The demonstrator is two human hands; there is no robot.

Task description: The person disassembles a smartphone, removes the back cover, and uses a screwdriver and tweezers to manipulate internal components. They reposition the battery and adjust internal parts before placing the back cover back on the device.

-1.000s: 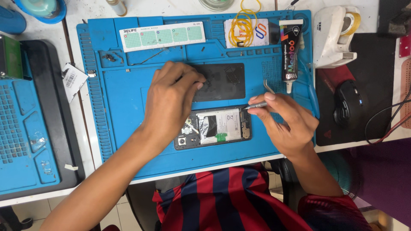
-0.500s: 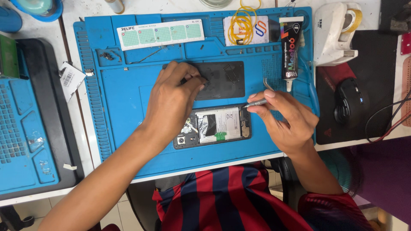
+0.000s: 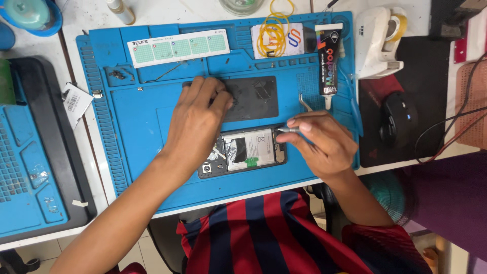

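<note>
Opened black smartphone [image 3: 248, 150], its back cover off and its silver battery and circuitry showing, lies face down at the lower middle of the frame on a blue silicone repair mat [image 3: 137, 116]. The left hand [image 3: 195, 124] rests over the phone's left end, fingers loosely spread and reaching up onto a dark rectangular panel [image 3: 256, 96] just above the phone. The right hand [image 3: 324, 144] sits at the phone's right end, thumb and forefinger pinched on a thin metal tool [image 3: 285, 130] whose tip touches the phone's upper right corner. A black tube of glue [image 3: 328, 61] lies toward the upper right, beside a bunch of yellow rubber bands [image 3: 274, 35]. A white tape dispenser [image 3: 380, 40] stands further right.
</note>
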